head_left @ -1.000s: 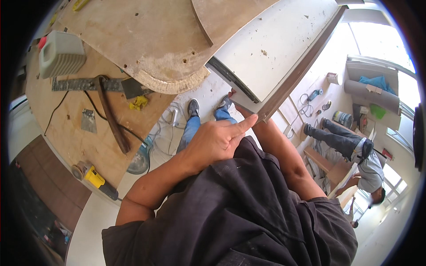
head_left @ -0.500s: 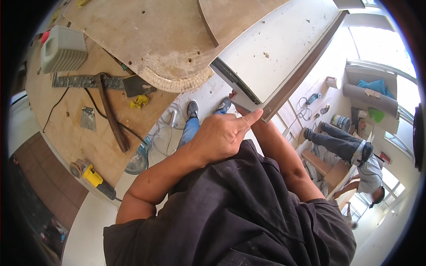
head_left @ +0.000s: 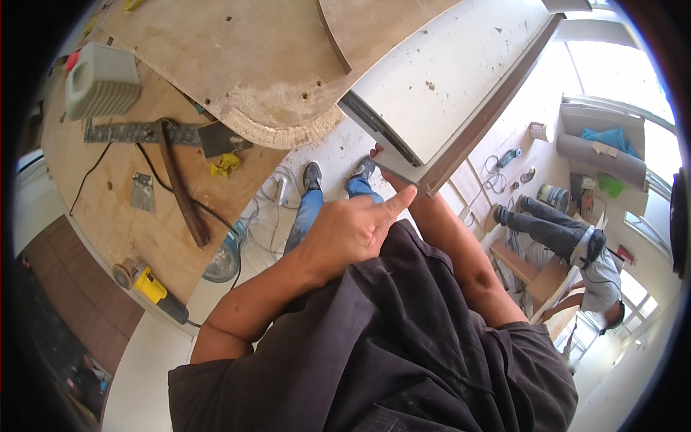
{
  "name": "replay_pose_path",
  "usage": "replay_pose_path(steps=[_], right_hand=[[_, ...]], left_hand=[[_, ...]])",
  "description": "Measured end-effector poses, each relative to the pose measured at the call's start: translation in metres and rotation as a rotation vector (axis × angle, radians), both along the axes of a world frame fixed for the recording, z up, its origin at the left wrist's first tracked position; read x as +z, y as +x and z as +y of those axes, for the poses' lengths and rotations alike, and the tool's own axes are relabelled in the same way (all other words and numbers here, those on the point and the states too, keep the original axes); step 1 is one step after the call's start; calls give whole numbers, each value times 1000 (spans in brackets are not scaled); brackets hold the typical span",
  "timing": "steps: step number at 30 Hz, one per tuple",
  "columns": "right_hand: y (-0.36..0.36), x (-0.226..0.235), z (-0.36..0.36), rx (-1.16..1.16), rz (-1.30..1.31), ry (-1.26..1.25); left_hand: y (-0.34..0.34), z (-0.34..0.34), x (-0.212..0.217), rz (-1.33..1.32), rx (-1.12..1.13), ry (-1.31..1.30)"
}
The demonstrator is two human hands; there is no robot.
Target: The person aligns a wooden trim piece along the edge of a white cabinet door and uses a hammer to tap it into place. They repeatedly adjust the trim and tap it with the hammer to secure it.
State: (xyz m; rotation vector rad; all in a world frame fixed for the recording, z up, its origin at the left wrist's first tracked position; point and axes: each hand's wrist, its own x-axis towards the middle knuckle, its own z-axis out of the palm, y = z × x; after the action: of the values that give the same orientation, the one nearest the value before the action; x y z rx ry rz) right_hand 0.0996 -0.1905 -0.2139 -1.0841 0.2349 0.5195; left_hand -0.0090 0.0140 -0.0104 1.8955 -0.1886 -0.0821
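Note:
A white panel (head_left: 432,93) with a brown edge strip (head_left: 468,140) along its right side reaches toward my body. A dark rail-like strip (head_left: 380,128) runs along its near end. My left hand (head_left: 353,227) is in front of my apron, its index finger stretched out and its tip at the panel's near corner; the other fingers are curled, and nothing shows in them. My right forearm (head_left: 453,245) runs up under the same corner. The panel hides most of my right hand (head_left: 394,181), and its fingers cannot be made out.
A curved plywood sheet (head_left: 281,72) lies left of the panel. A workbench (head_left: 237,194) bears a white jug (head_left: 102,83), a wooden bar (head_left: 180,187) and a yellow angle grinder (head_left: 147,284). Cables (head_left: 270,209) trail over the floor. Another person (head_left: 590,266) stands at right.
My left hand has moved slightly left and toward my body, its fingertip shifting from the brown strip's end to the corner beside it. My right arm barely moves.

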Motion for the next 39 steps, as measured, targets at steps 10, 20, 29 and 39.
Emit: replay_pose_path(steps=[10, 20, 29, 39], right_hand=[[-2, -6, -8, -92, 200, 230], [-1, -13, 0, 86, -409, -417], [-1, -11, -7, 117, -268, -312], [0, -3, -11, -62, 167, 265]], left_hand=[[6, -5, -7, -59, 7, -32], [5, -3, -2, -28, -1, 16], [-1, 0, 2, 45, -28, 0], [5, 1, 1, 49, -28, -2]])
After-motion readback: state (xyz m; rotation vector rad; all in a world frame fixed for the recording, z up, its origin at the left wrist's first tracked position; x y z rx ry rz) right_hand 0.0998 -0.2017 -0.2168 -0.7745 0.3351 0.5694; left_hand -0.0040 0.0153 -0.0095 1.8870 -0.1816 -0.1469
